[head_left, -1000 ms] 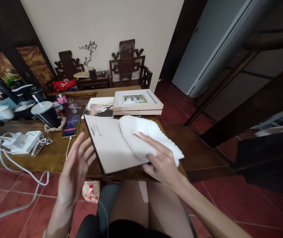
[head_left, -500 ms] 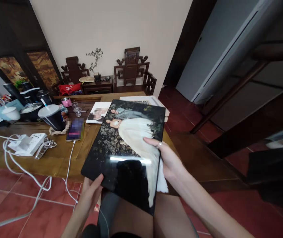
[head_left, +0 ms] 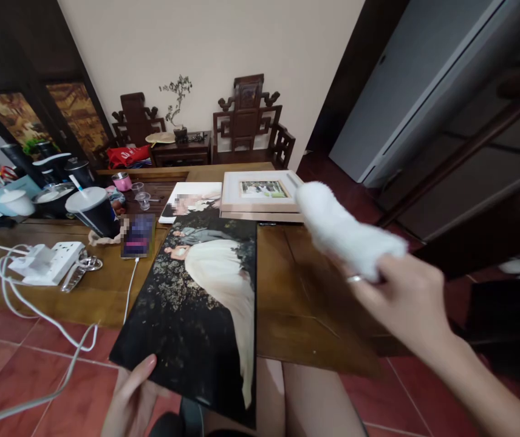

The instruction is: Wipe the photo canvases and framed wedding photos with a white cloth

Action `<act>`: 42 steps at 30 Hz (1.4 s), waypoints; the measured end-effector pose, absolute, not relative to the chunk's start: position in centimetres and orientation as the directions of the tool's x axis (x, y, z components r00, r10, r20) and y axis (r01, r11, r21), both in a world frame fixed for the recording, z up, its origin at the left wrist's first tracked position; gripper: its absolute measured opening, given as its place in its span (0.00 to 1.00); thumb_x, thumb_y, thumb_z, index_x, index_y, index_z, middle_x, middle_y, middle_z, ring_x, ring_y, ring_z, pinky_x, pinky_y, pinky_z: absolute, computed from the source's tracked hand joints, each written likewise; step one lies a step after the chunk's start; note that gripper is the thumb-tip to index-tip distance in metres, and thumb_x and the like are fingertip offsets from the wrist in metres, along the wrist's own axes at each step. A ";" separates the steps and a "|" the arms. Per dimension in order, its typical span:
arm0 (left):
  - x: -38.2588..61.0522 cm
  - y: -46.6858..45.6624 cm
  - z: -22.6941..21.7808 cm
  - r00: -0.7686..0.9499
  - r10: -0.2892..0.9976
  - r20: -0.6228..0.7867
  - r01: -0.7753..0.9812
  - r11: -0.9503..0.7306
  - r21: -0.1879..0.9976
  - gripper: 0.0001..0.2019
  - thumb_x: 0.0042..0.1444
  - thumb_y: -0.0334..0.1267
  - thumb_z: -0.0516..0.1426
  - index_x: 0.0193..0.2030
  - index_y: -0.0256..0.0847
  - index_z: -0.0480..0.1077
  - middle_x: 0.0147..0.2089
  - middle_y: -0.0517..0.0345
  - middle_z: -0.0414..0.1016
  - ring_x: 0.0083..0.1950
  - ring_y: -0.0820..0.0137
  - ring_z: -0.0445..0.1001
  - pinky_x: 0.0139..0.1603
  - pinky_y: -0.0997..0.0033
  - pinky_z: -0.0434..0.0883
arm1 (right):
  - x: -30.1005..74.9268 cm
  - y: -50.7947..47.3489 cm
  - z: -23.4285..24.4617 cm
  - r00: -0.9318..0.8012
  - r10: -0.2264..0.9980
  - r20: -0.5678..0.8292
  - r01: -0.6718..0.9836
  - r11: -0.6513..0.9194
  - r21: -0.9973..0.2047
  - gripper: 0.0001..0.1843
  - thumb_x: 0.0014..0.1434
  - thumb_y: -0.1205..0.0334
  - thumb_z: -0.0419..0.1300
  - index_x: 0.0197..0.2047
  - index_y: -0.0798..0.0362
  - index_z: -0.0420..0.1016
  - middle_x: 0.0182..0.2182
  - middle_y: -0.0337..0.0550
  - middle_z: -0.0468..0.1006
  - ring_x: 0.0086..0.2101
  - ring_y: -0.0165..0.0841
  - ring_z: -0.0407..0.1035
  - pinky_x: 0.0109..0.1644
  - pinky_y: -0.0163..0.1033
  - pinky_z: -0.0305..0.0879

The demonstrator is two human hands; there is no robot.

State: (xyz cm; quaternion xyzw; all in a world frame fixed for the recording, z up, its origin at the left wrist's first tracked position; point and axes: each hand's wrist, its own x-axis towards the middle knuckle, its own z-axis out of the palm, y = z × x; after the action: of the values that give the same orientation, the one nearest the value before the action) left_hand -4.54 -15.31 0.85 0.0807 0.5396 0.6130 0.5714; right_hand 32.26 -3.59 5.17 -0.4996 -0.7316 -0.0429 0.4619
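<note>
My left hand (head_left: 136, 394): thumb on top, fingers mostly hidden underneath, pinching the wedding photo panel (head_left: 191, 303) by its edge, lower left of frame
Photo side: facing up, lower centre, near end sticking out past the table (head_left: 296, 291)
My right hand (head_left: 408, 297): right of centre, fingers closed on a fuzzy white cloth (head_left: 351, 230), well off the panel
Framed photo (head_left: 262, 189): upper centre, lying flat
Smartphone (head_left: 138, 233): left of centre, cable (head_left: 130, 288) plugged in
</note>
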 end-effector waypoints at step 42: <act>-3.2 -10.1 2.0 -0.516 0.721 -0.462 -0.575 0.108 0.811 0.12 0.42 0.27 0.68 0.35 0.41 0.76 0.35 0.62 0.82 0.33 0.67 0.81 0.30 0.75 0.80 | 13.0 20.3 7.5 -0.796 0.569 0.206 0.605 0.764 0.224 0.23 0.63 0.76 0.39 0.52 0.70 0.70 0.44 0.69 0.79 0.44 0.52 0.75 0.61 0.73 0.39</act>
State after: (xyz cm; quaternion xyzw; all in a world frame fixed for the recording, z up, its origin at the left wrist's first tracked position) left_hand -3.25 -10.09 1.99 0.0651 0.5627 0.6645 0.4875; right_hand 12.96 20.25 7.51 -0.3132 -0.9371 -0.1407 0.0628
